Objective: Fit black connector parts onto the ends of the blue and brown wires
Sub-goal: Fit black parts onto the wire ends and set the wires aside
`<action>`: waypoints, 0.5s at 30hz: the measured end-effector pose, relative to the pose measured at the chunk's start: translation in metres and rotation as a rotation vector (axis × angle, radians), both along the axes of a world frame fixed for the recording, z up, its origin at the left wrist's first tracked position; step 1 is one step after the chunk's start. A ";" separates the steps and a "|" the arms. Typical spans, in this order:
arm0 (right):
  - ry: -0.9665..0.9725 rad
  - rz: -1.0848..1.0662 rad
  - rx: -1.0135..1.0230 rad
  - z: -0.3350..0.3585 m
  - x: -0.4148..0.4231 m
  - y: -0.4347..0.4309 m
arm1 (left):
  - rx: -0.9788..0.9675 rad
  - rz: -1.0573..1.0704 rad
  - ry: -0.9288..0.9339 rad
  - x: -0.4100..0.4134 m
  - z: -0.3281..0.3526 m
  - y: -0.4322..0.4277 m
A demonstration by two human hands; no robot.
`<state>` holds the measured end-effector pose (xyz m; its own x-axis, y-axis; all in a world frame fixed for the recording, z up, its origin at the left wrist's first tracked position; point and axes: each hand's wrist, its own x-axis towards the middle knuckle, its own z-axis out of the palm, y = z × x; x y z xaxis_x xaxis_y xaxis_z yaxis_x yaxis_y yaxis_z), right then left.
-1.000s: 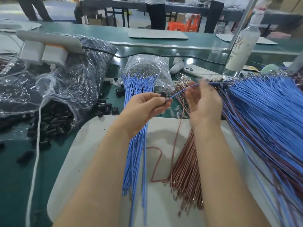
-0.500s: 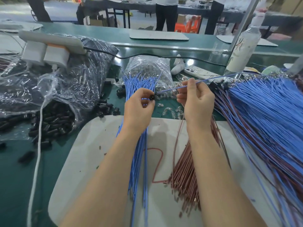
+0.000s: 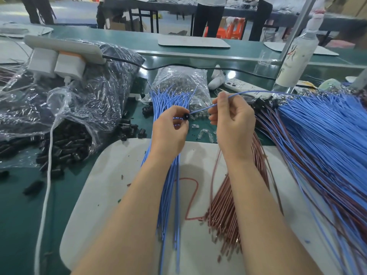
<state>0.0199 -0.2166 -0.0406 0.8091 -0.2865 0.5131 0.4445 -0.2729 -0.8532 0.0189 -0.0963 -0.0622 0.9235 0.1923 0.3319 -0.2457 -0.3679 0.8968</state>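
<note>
Black connector (image 3: 186, 116) is pinched in left hand (image 3: 170, 133); blue wire (image 3: 200, 110) is gripped by right hand (image 3: 232, 124), its tip at the connector mouth. Risk: terminal bent if misaligned. Green surface (image 3: 19, 205) is crowded with wire bundles and bagged parts; workshop benches are seen behind

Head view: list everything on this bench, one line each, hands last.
blue wires: one bundle, blue, centre of mat
brown wires: one bundle, copper-brown, right of them
finished wires: large heap, blue and brown, far right
black connector parts: many, black, spilling from left bag
clear bag: one, behind blue bundle
phone: one, white, behind hands
bottle: one, white, right rear
mat: one, pale grey
left hand: pinching one black connector
right hand: holding one blue wire
</note>
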 end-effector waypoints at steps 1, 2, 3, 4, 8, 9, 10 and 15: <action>0.002 -0.003 -0.005 0.000 0.000 0.000 | 0.008 0.002 0.000 0.000 0.000 0.000; 0.001 -0.008 -0.011 0.000 0.000 0.000 | 0.012 0.005 0.001 0.000 0.000 0.000; 0.001 -0.012 -0.015 0.000 0.000 0.000 | 0.016 0.008 0.002 0.000 0.000 0.000; 0.002 -0.016 -0.019 0.000 0.001 0.000 | 0.023 0.012 0.003 0.000 0.000 0.000; 0.006 -0.023 -0.023 0.000 0.001 0.001 | 0.076 0.032 0.011 0.002 -0.001 0.000; 0.007 -0.019 -0.024 0.000 0.001 0.001 | 0.093 0.034 0.013 0.002 -0.002 0.001; 0.009 -0.016 -0.028 -0.001 0.001 0.001 | 0.113 0.035 0.013 0.002 -0.002 0.001; 0.020 -0.032 -0.024 0.001 0.001 -0.002 | 0.166 0.032 0.006 0.002 -0.002 0.000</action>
<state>0.0213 -0.2185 -0.0400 0.8099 -0.3002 0.5040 0.4180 -0.3074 -0.8549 0.0212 -0.0959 -0.0642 0.9198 0.1644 0.3562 -0.2266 -0.5186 0.8244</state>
